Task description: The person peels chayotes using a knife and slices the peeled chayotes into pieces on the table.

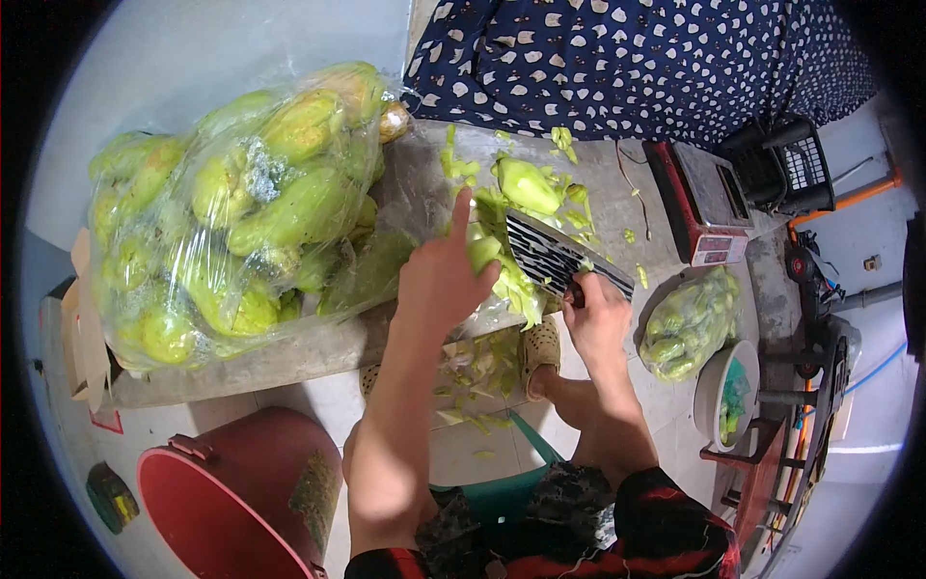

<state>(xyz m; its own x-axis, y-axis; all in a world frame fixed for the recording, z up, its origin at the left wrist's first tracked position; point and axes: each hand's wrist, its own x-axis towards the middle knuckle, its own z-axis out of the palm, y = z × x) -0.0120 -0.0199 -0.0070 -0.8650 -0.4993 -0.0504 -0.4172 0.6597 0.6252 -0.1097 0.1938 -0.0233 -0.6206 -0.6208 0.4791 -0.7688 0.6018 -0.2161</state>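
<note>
My right hand [600,320] is closed around the handle of a broad cleaver [555,253], whose dark blade has pale stripes. The blade angles up to the left over a heap of green peelings [521,299]. Beside it, my left hand [446,274] grips a pale green fruit [485,253], thumb against it and index finger stretched out; the palm side is hidden. Just beyond the blade a peeled, light green oblong fruit [529,186] lies among scraps. To the left, a big clear plastic bag [246,222] bulges with large green, yellow-blotched fruits.
A red scale [696,207] and black basket [779,166] stand at right. On the floor are a filled bag [690,323], white basin [709,396] and large red bucket [236,482]. Peelings [477,381] lie between my feet, below the concrete ledge [260,372]. Patterned blue cloth [627,68] hangs behind.
</note>
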